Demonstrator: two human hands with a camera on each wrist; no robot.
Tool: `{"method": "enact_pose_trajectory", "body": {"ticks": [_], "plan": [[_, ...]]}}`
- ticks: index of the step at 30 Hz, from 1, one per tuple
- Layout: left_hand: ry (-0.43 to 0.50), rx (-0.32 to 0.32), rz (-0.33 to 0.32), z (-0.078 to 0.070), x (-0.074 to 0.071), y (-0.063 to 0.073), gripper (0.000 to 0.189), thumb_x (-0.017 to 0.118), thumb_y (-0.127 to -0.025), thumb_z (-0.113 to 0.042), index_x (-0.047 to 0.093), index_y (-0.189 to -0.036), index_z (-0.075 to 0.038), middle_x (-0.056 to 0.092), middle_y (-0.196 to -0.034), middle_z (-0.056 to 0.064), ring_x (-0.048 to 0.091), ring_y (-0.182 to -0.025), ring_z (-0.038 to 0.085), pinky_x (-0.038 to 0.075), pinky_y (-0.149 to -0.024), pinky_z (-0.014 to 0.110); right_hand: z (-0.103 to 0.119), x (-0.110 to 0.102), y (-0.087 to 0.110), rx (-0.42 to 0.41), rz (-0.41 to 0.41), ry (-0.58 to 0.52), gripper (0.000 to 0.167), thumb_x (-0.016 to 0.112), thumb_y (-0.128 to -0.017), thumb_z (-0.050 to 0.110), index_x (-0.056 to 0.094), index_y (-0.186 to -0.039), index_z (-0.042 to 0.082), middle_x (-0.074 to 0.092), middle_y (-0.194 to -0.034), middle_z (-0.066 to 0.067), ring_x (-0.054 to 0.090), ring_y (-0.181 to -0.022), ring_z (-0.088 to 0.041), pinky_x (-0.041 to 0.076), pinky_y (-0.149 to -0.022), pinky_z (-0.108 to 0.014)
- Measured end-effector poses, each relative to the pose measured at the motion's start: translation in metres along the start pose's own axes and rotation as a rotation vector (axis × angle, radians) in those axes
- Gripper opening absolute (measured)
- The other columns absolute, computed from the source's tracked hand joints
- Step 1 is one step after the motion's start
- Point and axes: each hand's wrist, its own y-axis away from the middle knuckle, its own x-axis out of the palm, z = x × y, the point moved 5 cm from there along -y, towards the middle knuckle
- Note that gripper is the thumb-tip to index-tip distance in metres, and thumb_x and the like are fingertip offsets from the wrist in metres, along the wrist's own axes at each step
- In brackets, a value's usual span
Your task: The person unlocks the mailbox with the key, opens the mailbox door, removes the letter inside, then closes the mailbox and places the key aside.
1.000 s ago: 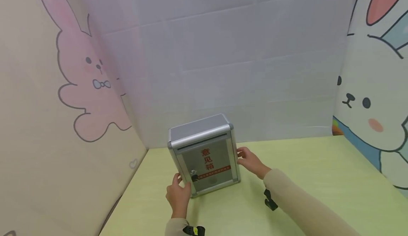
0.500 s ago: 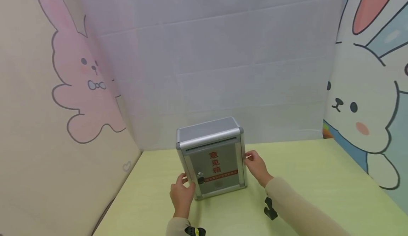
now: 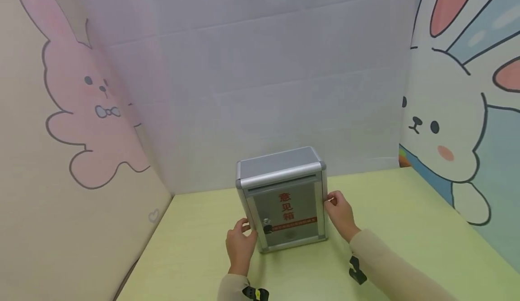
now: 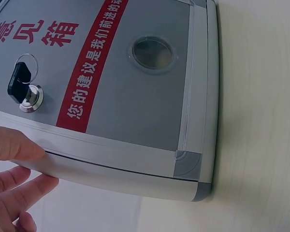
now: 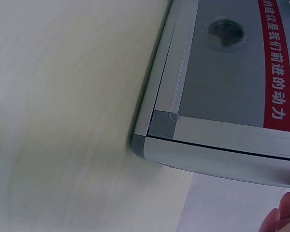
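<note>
A grey metal suggestion box (image 3: 290, 210) with silver edges and red lettering stands upright on the table. A key (image 4: 21, 79) on a ring sits in the lock at the left of its door. My left hand (image 3: 241, 247) holds the box's left edge, the thumb on the front frame and the fingers against the side. On the opposite side my right hand (image 3: 340, 215) holds the right edge with its fingertips. Most of the right hand lies outside the right wrist view, where only some fingertips (image 5: 282, 212) show.
The pale yellow-green table (image 3: 394, 215) reaches back to a white sheet wall (image 3: 268, 84). A cream wall with a pink rabbit (image 3: 77, 98) borders the left side. Along the right stands a wall with a white rabbit (image 3: 447, 156).
Both hands and the box have shifted to the right along the table, still upright. The head view has also turned a little to the right.
</note>
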Motion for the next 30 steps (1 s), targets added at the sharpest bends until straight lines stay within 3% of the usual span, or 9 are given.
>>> {"method": "enact_pose_trajectory", "body": {"ticks": [13,22,30], "plan": [[0.042,0.011,0.027,-0.013,0.008,0.016,0.026,0.071,-0.071,-0.004,0.071,-0.096,-0.003,0.073,-0.083,0.01,0.057,-0.074,0.027,0.043,-0.06,0.038,-0.015,-0.02,0.026,-0.033,-0.144,-0.08,0.013,0.042,-0.086,-0.001,0.047,-0.098,-0.004,0.048,-0.076,-0.008,0.042,-0.063,-0.013,0.036,-0.059,-0.027],[0.06,0.004,0.096,-0.024,0.011,0.022,0.023,0.07,-0.073,-0.005,0.071,-0.096,-0.002,0.073,-0.082,0.01,0.065,-0.086,0.035,0.049,-0.07,0.045,-0.017,-0.034,0.037,-0.062,-0.208,-0.091,0.014,0.038,-0.087,-0.002,0.048,-0.096,-0.005,0.045,-0.068,-0.002,0.04,-0.058,-0.007,0.035,-0.056,-0.025],[0.066,0.031,0.11,-0.026,0.015,0.026,0.022,0.071,-0.072,-0.006,0.071,-0.094,-0.003,0.073,-0.081,0.009,0.065,-0.089,0.036,0.049,-0.066,0.042,-0.023,-0.044,0.043,-0.023,-0.251,-0.041,0.017,0.037,-0.089,-0.002,0.052,-0.097,-0.006,0.053,-0.084,-0.01,0.043,-0.073,-0.01,0.035,-0.065,-0.02]]}}
